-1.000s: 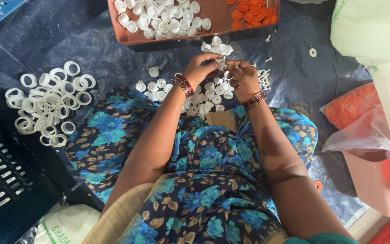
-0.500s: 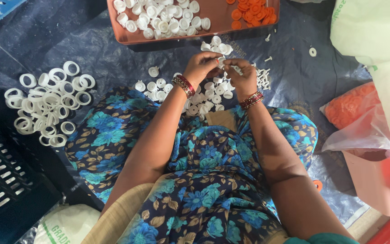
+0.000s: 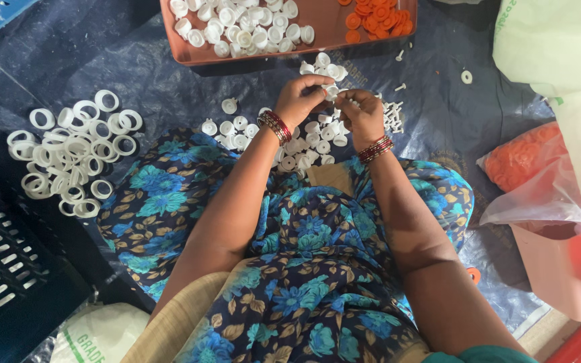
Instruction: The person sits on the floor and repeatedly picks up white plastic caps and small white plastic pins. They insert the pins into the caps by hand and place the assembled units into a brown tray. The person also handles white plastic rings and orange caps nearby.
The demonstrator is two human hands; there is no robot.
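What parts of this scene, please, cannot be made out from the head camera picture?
- Small white plastic piece between the left hand and right hand: the fingers cover most of it, so its shape is unclear.
- Orange-brown plastic tray of white caps: cut off by the top edge.
- Black slotted plastic crate: cut off by the left edge.
- Clear bag of orange pieces: contents blurred by the plastic.

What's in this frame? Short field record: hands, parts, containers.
left hand: raised over the sheet, fingers pinching a small white part against the right hand
right hand: meets the left, holding a small white piece
white caps: loose pile under the hands
white rings: heap to the person's left
tray: holds white caps and orange discs
blue sheet: under everything
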